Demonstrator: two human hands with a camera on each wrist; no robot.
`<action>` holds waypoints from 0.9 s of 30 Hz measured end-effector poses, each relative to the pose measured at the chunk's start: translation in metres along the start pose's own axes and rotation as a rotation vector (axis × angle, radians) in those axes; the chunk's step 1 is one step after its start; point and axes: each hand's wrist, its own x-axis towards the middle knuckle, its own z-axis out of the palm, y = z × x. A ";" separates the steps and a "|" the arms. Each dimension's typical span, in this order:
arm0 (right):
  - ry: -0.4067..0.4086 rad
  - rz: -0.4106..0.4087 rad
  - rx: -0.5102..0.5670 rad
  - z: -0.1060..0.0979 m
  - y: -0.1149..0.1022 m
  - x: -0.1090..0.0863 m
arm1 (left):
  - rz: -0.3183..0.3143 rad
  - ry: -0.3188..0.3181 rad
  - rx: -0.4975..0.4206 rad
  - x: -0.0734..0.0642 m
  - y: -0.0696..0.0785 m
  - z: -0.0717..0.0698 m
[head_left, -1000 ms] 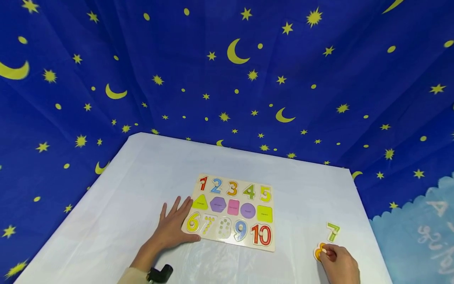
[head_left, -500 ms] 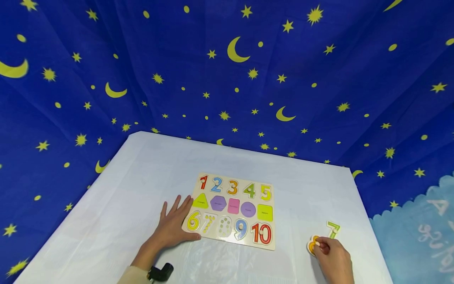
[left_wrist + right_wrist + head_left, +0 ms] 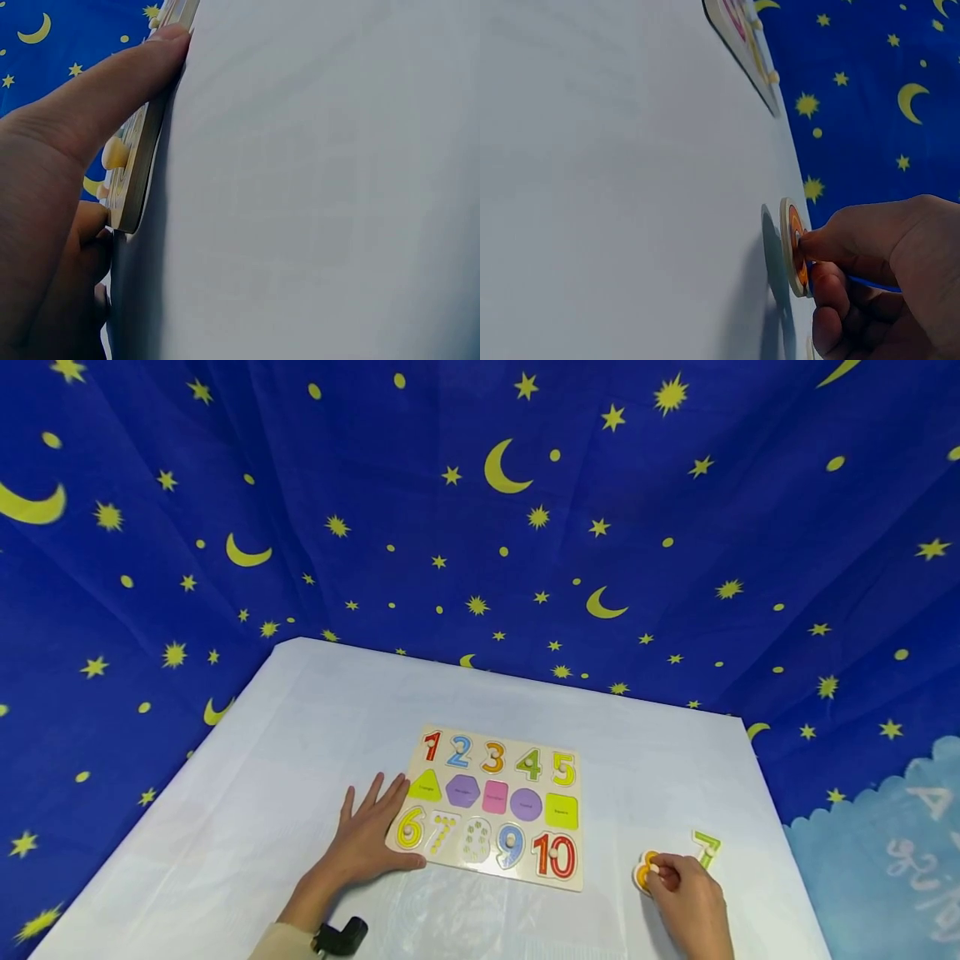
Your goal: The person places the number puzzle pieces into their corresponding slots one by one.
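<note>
A wooden number puzzle board (image 3: 495, 797) lies on the white table. My left hand (image 3: 363, 843) rests at its lower left corner, fingers spread along the left side and thumb on the near edge. In the left wrist view, the thumb touches the board's side (image 3: 135, 180). To the right of the board, my right hand (image 3: 693, 897) pinches the knob of an orange number 8 puzzle piece (image 3: 642, 872). In the right wrist view the piece (image 3: 793, 247) is tilted up, apart from its shadow on the table. The 7 and 8 recesses in the board hold no pieces.
A green number 7 piece (image 3: 705, 843) lies just beyond the right hand, partly hidden by it. Number pieces with knobs, such as the red 10 (image 3: 553, 856), sit in the board. Blue star-patterned cloth (image 3: 420, 510) hangs behind the white table (image 3: 337, 693).
My right hand has moved left toward the board with the number 8 piece, passing in front of the green 7. The left hand and the board have stayed in place.
</note>
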 end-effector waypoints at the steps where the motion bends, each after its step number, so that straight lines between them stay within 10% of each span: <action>1: -0.001 -0.009 0.003 0.001 -0.002 0.001 | -0.001 0.000 -0.001 0.000 0.000 0.000; 27: 0.007 -0.126 0.060 0.018 -0.037 0.002 | -0.020 -0.013 0.021 0.000 0.003 0.001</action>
